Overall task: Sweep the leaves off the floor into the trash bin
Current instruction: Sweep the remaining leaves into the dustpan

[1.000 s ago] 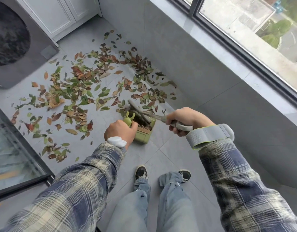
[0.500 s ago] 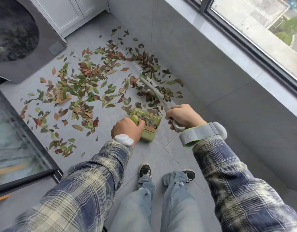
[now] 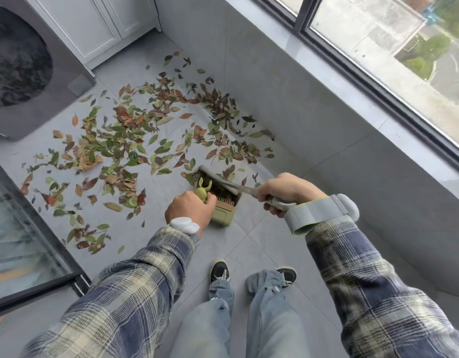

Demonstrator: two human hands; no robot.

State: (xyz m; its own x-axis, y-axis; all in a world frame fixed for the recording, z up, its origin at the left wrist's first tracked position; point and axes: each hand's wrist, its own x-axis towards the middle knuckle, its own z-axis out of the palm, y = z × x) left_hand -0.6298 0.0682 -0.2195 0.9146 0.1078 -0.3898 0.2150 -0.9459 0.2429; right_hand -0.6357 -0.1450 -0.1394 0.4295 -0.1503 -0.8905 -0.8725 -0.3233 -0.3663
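Observation:
Green, brown and red leaves (image 3: 135, 146) lie scattered over the grey tiled floor (image 3: 262, 241), thickest in the middle and along the wall. A small green dustpan (image 3: 224, 211) rests on the floor in front of my feet, its mouth toward the leaves. My left hand (image 3: 189, 210) is shut on the dustpan's green handle. My right hand (image 3: 287, 193) grips the handle of a grey hand brush (image 3: 223, 180), whose head lies across the dustpan's mouth. Dark leaf bits show inside the pan. No trash bin is in view.
A grey low wall (image 3: 313, 125) under a window runs along the right. A dark machine with a round door (image 3: 19, 60) stands at the far left, white cabinet doors (image 3: 99, 24) behind it. A glass panel in a black frame (image 3: 29, 241) borders the left. My shoes (image 3: 219, 271) are just behind the dustpan.
The brush had swung out over the leaves by the wall, and has now come back across the dustpan's mouth. The left hand and dustpan stayed nearly in place.

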